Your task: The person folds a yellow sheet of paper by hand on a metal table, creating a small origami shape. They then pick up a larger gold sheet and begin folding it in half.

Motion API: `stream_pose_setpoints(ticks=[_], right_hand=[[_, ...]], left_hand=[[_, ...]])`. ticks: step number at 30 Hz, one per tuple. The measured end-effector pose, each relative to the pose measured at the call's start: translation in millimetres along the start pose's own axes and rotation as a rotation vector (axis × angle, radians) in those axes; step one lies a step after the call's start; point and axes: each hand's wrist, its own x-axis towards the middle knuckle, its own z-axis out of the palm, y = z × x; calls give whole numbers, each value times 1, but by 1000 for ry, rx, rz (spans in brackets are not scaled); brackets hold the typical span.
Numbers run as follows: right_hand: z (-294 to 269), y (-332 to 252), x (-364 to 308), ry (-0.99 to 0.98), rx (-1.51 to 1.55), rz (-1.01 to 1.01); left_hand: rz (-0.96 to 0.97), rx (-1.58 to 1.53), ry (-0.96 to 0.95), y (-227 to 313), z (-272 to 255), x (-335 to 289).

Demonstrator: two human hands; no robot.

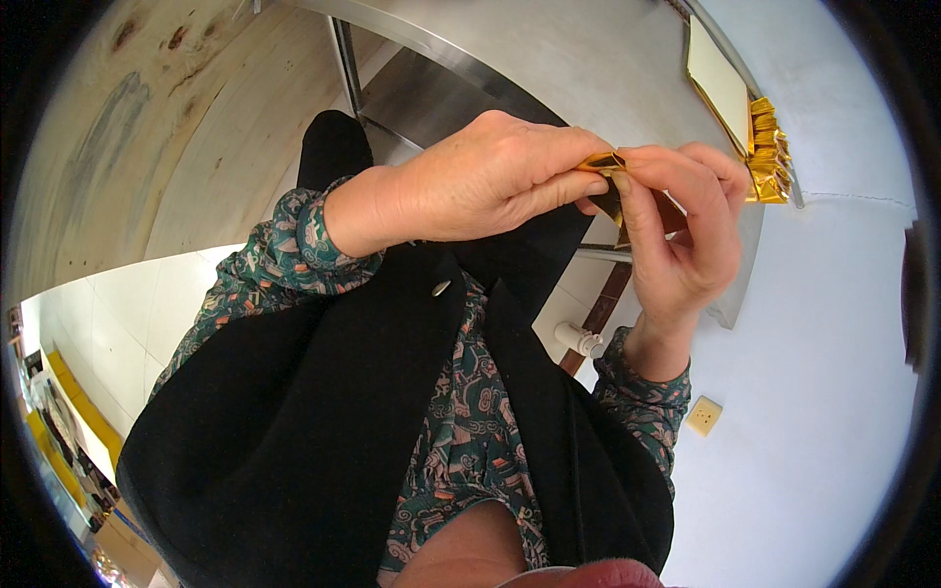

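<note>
Both of my hands meet close in front of my chest over a small piece of shiny gold foil paper (606, 165). My left hand (480, 181) pinches its upper edge between thumb and fingers. My right hand (681, 230) grips the same foil from the right, with the fingers curled around it. Most of the foil is hidden behind my fingers. My sleeves are green and patterned, under a black vest.
A grey metal table (549, 54) lies beyond my hands. At its far right stands a gold-edged tray (720, 83) beside a row of folded gold foil pieces (769, 152). A white wall with a socket (703, 416) is on the right, a small white bottle (578, 339) below the table.
</note>
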Motion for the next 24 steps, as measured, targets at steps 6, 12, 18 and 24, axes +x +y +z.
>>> stream_pose_setpoints(ticks=[6, 12, 18, 24], right_hand=[[-13, -1, 17, -139, -106, -128], [-15, 2, 23, -198, -55, -150], [-18, -1, 26, -222, -57, -138], [-18, -3, 29, -231, -63, -158]], left_hand=[[11, 18, -19, 1, -3, 0], [39, 15, -29, 2, -3, -1], [42, 23, -34, 2, -2, -2], [66, 8, -5, 2, -2, -2]])
